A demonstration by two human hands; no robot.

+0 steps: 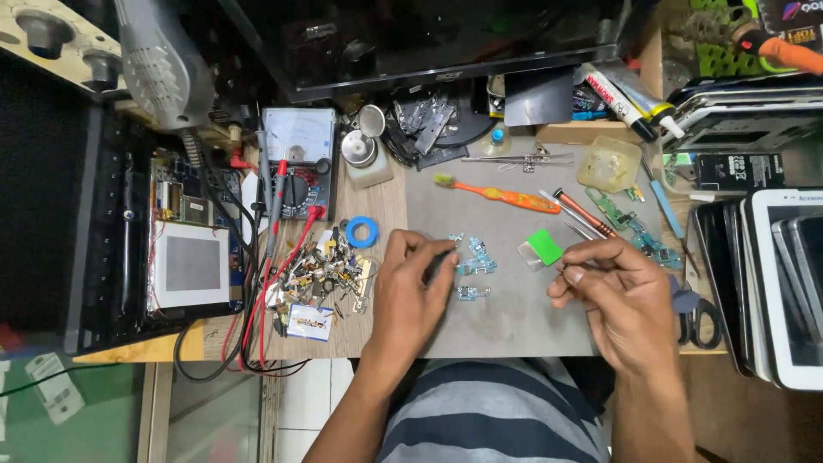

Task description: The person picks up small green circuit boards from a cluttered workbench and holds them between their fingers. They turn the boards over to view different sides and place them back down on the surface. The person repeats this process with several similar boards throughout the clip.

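Note:
My left hand (410, 287) rests on the grey work mat (514, 309), fingers closed on a thin dark tool whose tip points at several small blue circuit boards (477, 261). My right hand (619, 291) hovers at the mat's right side, fingers pinched on something small that I cannot make out. A green square piece (543, 246) lies between the hands, just left of my right fingertips. An orange toothbrush (497, 194) lies farther back on the mat.
A pile of small metal parts (330, 273) and a blue tape ring (361, 231) lie left of the mat. An analog multimeter (297, 163) with red leads stands behind. Tweezers (514, 159), screwdriver (583, 213), scissors (699, 321), stacked tablets (784, 283) and a monitor (446, 39) surround the mat.

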